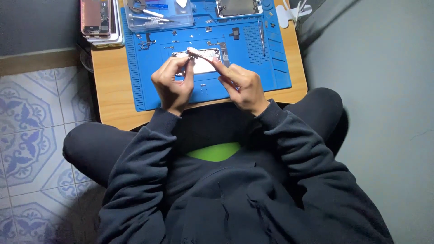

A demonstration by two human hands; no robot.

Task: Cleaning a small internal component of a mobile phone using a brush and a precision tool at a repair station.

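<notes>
I sit cross-legged at a low wooden table (110, 90) with a blue work mat (253, 68) on it. Both hands are raised just above the mat and pinch one small pale metal part (199, 53) between them. My left hand (172, 83) holds the part's left end with thumb and forefinger. My right hand (242, 86) grips its right end with the forefinger stretched along it. Beneath the part lies an opened phone shell (203, 65) with a pale inside, partly hidden by my fingers.
A clear plastic box (158, 16) with tools sits at the mat's far left. A stack of phones (97, 20) rests on the table's far left corner, another opened phone (238, 7) at the mat's top. Tweezers (261, 36) and small screws lie on the mat. Patterned floor tiles (31, 117) are on the left.
</notes>
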